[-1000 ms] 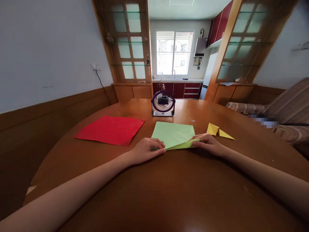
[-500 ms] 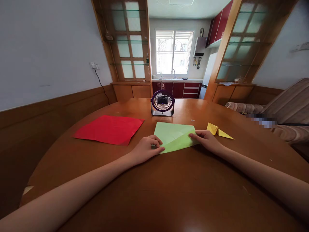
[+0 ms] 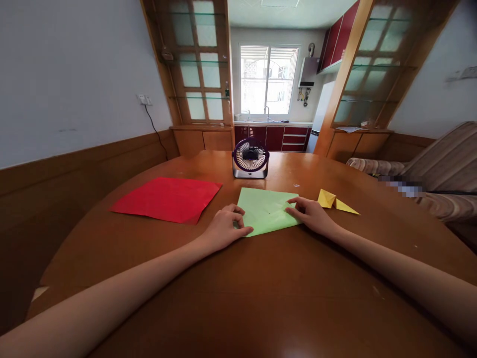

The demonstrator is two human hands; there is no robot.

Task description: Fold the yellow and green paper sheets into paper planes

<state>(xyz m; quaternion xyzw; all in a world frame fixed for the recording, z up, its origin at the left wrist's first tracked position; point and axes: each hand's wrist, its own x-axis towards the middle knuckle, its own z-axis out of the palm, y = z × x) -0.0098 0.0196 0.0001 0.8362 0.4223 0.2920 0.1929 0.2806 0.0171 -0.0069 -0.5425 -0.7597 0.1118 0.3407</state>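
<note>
A light green sheet of paper [image 3: 266, 211] lies in front of me on the table, its surface showing faint creases. My left hand [image 3: 230, 222] is at its near left corner, thumb on the corner and the other fingers curled at the left edge. On the right side of the sheet, my right hand [image 3: 308, 214] has its thumb and index fingertip close together on the paper. The palm covers part of the right edge. Whether the near part is a double layer, I cannot tell.
A red sheet of paper [image 3: 167, 199] lies to the left. A folded yellow paper piece [image 3: 328, 199] is just beyond my right hand. A small purple desk fan [image 3: 250, 156] stands behind the green sheet on the wooden table [image 3: 253, 293].
The darker green flap that my right hand held up along the near edge no longer shows; the sheet looks flatter. My right hand has shifted slightly left. My left hand stays at its corner.
</note>
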